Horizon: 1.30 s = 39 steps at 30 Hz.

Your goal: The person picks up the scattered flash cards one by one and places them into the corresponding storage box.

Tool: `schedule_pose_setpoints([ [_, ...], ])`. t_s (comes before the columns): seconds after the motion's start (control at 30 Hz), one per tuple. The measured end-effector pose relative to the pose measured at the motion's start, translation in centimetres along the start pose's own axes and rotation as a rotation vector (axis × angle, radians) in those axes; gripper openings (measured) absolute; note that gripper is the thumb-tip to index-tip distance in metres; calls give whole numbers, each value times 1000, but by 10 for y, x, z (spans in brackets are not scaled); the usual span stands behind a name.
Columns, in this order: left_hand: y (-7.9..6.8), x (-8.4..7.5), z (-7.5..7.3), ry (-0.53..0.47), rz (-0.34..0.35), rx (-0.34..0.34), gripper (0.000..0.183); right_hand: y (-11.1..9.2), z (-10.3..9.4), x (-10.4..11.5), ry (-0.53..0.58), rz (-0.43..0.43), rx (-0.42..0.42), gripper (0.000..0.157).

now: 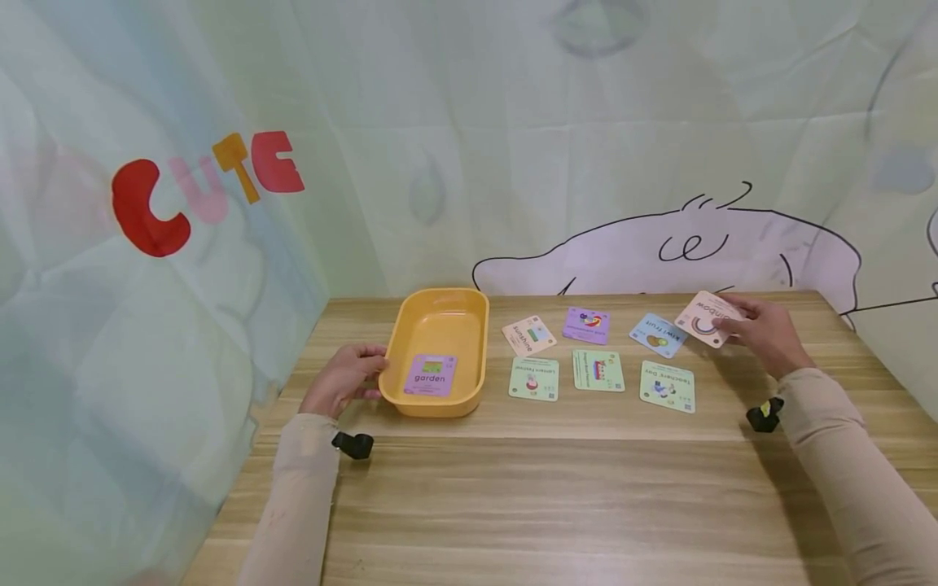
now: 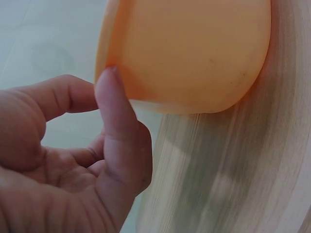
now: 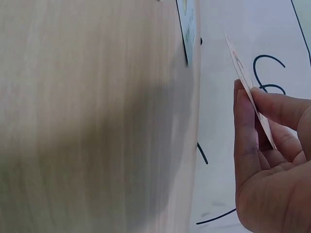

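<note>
My left hand [image 1: 348,378] pinches the rim of a yellow plastic tray [image 1: 479,325] between thumb and fingers, on the tray's left side. Inside the tray, toward its near end, lies a purple "garden" card [image 1: 430,376]. At the right, my right hand [image 1: 765,330] pinches a pale pink "rainbow" card [image 1: 705,319] by its edge, thumb on the printed face. In the right wrist view this card [image 3: 250,92] is seen nearly edge-on, raised off the table. Just left of it lies a blue "kiwi fruit" card [image 1: 659,335], its corner close to the rainbow card.
Several more cards lie between the tray and my right hand: "sunshine" [image 1: 528,335], a purple one [image 1: 586,325], "Lantern Festival" [image 1: 533,379], a green one [image 1: 598,370] and "Teachers' Day" [image 1: 668,387]. The wooden table [image 1: 557,505] meets a printed curtain [image 1: 410,146] at the back.
</note>
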State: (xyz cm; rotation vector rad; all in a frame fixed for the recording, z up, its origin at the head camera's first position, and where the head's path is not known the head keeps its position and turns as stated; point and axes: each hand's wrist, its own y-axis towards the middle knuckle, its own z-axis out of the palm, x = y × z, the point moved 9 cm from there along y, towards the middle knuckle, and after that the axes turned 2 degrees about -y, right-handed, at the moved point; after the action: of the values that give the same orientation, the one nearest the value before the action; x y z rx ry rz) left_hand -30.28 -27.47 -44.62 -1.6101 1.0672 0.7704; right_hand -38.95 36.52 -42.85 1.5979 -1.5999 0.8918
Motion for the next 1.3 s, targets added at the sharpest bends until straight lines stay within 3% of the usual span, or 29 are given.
schedule_pose_setpoints([
  [0.63,-1,0,1,4,-5,-8,40,-2,11,17,-15,13,2,62],
  [1.3,-1,-2,3,14,26,-12,41,-9,28,46,-9,-32,16,61],
])
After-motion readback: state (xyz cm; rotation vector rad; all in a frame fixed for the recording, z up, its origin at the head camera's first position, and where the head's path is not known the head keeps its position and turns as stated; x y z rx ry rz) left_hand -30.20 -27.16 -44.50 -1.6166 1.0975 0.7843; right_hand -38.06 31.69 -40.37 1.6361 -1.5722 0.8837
